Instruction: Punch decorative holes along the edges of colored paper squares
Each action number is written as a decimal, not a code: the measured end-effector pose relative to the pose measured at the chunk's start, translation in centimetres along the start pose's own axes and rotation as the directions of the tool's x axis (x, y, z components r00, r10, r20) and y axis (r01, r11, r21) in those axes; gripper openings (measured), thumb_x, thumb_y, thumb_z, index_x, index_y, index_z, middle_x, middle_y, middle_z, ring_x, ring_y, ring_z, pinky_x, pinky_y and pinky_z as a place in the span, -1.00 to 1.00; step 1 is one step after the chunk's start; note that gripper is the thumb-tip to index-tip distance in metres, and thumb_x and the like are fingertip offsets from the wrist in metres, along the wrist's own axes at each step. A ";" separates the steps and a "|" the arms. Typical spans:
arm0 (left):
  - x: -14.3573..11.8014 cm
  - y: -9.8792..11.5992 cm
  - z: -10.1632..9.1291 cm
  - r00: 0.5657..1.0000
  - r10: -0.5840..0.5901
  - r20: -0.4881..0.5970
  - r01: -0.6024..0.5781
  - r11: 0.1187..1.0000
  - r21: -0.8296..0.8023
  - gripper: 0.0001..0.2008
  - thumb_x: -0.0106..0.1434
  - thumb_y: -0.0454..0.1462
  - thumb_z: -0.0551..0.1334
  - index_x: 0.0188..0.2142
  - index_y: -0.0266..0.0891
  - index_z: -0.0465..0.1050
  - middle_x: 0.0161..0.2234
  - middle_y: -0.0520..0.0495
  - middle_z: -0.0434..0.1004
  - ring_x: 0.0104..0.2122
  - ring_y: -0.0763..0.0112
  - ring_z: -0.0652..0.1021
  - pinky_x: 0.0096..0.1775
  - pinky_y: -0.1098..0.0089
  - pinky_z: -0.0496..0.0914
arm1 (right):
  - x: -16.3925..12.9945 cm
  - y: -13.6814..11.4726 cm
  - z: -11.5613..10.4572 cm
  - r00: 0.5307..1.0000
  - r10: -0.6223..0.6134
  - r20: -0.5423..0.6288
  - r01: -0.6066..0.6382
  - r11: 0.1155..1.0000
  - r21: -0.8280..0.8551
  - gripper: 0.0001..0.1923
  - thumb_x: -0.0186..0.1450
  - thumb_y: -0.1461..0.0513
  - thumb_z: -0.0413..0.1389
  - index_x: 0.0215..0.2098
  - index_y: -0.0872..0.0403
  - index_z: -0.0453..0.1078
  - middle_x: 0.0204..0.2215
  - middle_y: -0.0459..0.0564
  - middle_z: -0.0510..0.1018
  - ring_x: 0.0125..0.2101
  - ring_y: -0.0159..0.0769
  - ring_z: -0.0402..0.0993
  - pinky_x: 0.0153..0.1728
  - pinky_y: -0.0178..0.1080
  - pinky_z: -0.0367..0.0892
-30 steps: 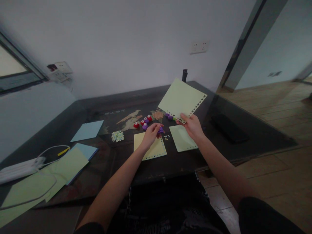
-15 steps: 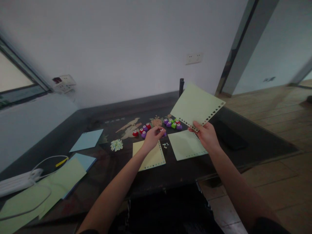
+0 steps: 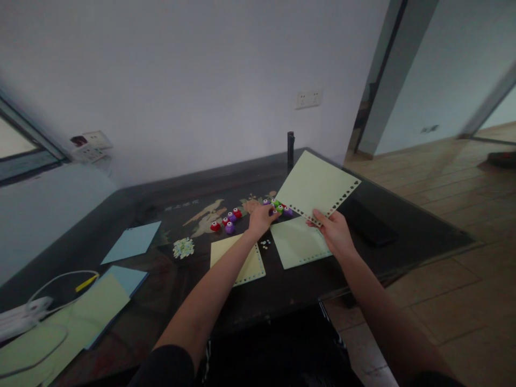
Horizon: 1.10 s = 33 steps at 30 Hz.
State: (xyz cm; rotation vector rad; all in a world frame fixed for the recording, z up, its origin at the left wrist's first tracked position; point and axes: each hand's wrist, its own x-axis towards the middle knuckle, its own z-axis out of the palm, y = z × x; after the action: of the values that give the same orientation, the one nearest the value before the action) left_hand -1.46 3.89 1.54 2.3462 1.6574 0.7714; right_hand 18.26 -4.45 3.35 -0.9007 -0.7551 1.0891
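Green sheet [image 3: 315, 187] pinched at its punched edge by right hand [image 3: 334, 232], held above table [image 3: 407, 236]. Left hand [image 3: 261, 219] at far punches [image 3: 278, 206]; grip hidden, cannot tell.

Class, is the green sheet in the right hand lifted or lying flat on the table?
Lifted: the right hand pinches the green sheet by its punched edge, tilted above the table.

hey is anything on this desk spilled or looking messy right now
Yes, mildly. A little heap of punched paper bits lies loose on the dark table, left of the yellow sheet, and a few more bits are scattered between that sheet and the green sheet. Nothing looks damaged.
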 end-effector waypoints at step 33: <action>-2.0 0.9 -2.9 0.987 -0.089 -0.133 0.006 0.850 -0.527 -0.74 0.28 -0.20 0.06 -0.33 -0.31 0.46 -0.39 -0.06 0.50 -0.35 0.38 0.48 -0.30 0.43 0.35 | -0.7 0.0 0.0 0.979 0.095 0.179 -0.063 0.982 -0.178 -0.60 -0.09 0.10 0.33 -0.32 0.10 0.45 -0.39 -0.01 0.59 -0.48 -0.29 0.48 -0.48 -0.21 0.47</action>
State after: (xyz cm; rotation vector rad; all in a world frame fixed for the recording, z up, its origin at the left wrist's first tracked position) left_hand -2.68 1.22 3.78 1.8899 1.3216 1.2395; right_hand 18.09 -5.12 3.28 -0.9903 -0.9875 1.2039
